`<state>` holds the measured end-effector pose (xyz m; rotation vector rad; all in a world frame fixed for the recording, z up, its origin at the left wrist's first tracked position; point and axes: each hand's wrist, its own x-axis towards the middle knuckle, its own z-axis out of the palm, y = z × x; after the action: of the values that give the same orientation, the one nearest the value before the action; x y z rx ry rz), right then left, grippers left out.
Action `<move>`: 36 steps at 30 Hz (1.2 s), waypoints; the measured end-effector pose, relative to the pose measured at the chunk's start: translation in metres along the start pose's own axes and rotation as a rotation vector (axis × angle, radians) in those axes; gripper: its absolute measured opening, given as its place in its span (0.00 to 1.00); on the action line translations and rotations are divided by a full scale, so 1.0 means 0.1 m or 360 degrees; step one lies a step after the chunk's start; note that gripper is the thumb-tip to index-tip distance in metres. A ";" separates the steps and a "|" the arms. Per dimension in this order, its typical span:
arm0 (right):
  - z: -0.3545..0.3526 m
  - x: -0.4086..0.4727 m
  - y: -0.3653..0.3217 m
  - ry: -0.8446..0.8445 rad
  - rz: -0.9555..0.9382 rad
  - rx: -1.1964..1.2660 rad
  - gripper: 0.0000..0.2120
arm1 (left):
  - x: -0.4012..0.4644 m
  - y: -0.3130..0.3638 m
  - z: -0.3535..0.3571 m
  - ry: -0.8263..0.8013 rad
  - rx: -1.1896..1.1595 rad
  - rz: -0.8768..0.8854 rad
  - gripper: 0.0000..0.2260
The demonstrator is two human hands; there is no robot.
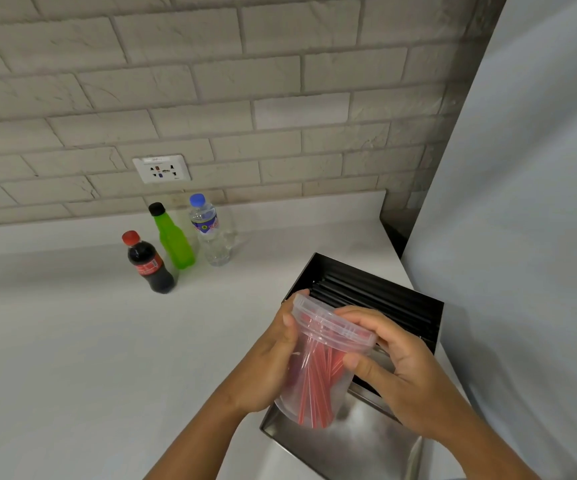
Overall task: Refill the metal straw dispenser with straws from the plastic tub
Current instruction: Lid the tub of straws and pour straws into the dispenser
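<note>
A clear plastic tub (318, 386) with a clear lid (332, 327) is held in the air, tilted, over the metal straw dispenser (366, 441). Red straws (314, 393) stand inside the tub. My left hand (273, 362) wraps the tub's left side. My right hand (394, 362) grips the lid's right rim, thumb on the tub wall. The dispenser sits at the counter's right end with its top open; black straws (377, 299) lie in its upper bin. Its steel front tray shows below the tub.
A cola bottle (148, 265), a green bottle (173, 240) and a water bottle (211, 233) stand at the back left on the white counter (72, 341). A wall socket (162, 169) sits in the brick wall. A pale wall (539, 202) borders the right side.
</note>
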<state>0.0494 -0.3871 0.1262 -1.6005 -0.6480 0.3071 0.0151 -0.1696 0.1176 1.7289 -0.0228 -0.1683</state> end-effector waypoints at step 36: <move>-0.05 0.18 -0.07 0.0220 -0.0174 -0.0237 0.20 | 0.03 0.27 0.01 0.0294 0.0027 0.0227 0.31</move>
<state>0.0648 -0.3807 0.1372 -1.7043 -0.6612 0.0680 0.0206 -0.1749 0.1432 1.7465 -0.0120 0.0972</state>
